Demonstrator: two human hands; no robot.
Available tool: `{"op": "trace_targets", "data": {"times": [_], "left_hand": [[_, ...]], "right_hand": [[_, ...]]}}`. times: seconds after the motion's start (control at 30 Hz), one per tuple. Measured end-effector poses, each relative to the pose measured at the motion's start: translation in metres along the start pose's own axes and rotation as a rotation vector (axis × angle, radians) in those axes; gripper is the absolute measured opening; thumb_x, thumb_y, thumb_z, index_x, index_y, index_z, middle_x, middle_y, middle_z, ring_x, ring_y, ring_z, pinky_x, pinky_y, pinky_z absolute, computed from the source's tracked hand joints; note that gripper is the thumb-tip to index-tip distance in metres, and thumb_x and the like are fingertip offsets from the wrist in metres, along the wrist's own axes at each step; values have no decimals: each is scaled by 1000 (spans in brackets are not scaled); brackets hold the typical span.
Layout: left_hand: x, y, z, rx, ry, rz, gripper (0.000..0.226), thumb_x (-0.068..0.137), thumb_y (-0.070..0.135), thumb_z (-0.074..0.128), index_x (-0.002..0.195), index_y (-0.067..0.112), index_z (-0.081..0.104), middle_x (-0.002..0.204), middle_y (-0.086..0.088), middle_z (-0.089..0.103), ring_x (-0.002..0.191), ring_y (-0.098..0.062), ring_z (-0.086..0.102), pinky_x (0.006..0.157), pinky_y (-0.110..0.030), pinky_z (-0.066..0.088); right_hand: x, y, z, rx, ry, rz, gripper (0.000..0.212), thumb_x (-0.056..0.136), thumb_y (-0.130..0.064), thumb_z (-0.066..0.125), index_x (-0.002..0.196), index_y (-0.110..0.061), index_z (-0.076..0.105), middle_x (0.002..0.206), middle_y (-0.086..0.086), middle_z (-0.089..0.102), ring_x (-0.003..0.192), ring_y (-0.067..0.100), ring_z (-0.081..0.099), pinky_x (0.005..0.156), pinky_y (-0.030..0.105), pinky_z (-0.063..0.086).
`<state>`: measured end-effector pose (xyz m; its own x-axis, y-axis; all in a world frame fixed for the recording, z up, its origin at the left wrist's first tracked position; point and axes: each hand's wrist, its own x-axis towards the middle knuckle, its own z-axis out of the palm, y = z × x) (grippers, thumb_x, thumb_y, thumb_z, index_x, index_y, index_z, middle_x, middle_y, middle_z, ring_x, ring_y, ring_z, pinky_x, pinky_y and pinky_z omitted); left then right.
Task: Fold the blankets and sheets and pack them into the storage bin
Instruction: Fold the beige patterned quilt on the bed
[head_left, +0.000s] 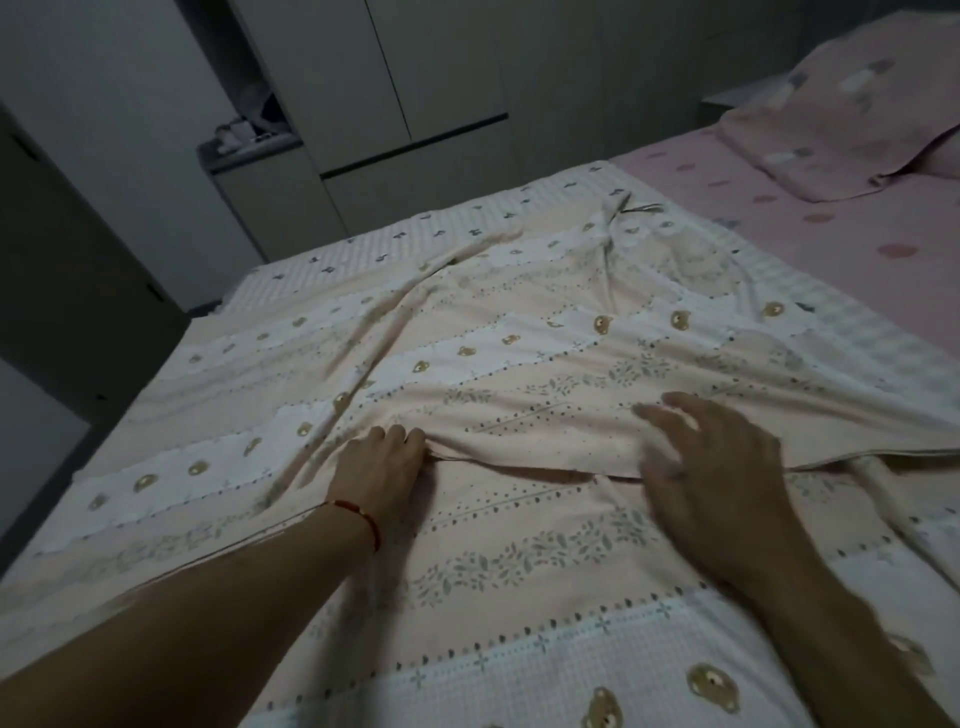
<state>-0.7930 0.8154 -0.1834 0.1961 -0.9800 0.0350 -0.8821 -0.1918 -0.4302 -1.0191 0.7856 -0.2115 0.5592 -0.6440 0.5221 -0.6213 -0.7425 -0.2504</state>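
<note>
A pale peach and white sheet (519, 332) printed with bears and leafy stripes lies spread and wrinkled across the bed. One layer is folded over, and its edge (519, 465) runs across the middle. My left hand (382, 470) has its fingers curled at that folded edge and grips the cloth. My right hand (711, 478) lies on the same fold to the right with fingers spread, blurred by motion. No storage bin is in view.
A pink dotted bedsheet (779, 218) covers the mattress at the right, with a pink pillow (852, 109) at the far right corner. White wardrobe doors (415, 78) stand behind the bed. A small cabinet with clutter (254, 140) stands at the back left.
</note>
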Motion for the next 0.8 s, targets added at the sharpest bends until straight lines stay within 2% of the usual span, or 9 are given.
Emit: {"op": "trace_targets", "data": {"times": [0.03,0.07,0.13,0.27,0.4,0.5,0.6,0.7,0.8], "left_hand": [[-5,2,-1,-36,35,22,27,106,35,37,120,17,52,110,-5,59,97,-27,57,72,-38,47],[-9,5,-3,-94,93,60,29,106,37,36,118,17,53,108,-5,60,95,-27,57,74,-39,48],[-33,15,-4,-177,200,115,28,105,40,37,112,18,54,101,-4,60,86,-25,56,72,-39,48],[-70,29,-7,-212,198,97,23,105,36,35,112,19,50,103,-4,57,88,-26,54,78,-42,48],[-82,27,-8,-255,157,65,16,104,29,38,115,19,43,112,-5,51,97,-28,49,82,-43,40],[-83,29,-7,-251,164,51,12,104,27,38,109,18,44,107,-6,51,92,-29,49,76,-43,38],[-84,36,-7,-269,206,21,6,100,18,37,101,17,43,97,-6,52,81,-27,48,69,-40,35],[-84,51,-15,-296,269,63,9,88,18,46,93,19,38,87,-5,52,72,-25,49,63,-36,37],[-92,67,-11,-331,279,64,14,89,26,52,92,20,40,86,-2,50,73,-21,44,64,-35,34]], "right_hand": [[-42,58,-24,62,-170,-3,54,94,-47,43,146,-31,50,142,-2,54,129,24,50,103,48,37],[-41,90,-15,-61,-15,90,55,94,-48,44,145,-30,51,139,-2,57,126,24,52,100,47,39],[-50,112,-8,-158,25,225,50,91,-45,50,136,-28,61,129,-2,64,117,26,56,91,45,41],[-40,98,-3,-197,-32,280,38,83,-32,59,119,-24,70,113,1,71,102,30,62,82,44,44],[-33,91,-15,-303,-168,221,56,79,-23,74,133,-22,61,115,7,70,95,33,65,80,44,43],[-31,90,0,-208,-56,146,43,85,-15,69,128,-21,68,126,9,69,105,35,65,88,49,48],[-28,115,-1,-23,116,256,36,86,-22,52,112,-16,75,114,13,74,98,36,69,83,49,56],[-22,128,-31,104,144,317,32,95,-21,47,112,-42,64,110,12,72,96,35,65,84,51,54],[-21,132,-46,-13,163,244,25,88,-20,54,104,-16,72,102,20,71,87,44,66,77,55,53]]}}
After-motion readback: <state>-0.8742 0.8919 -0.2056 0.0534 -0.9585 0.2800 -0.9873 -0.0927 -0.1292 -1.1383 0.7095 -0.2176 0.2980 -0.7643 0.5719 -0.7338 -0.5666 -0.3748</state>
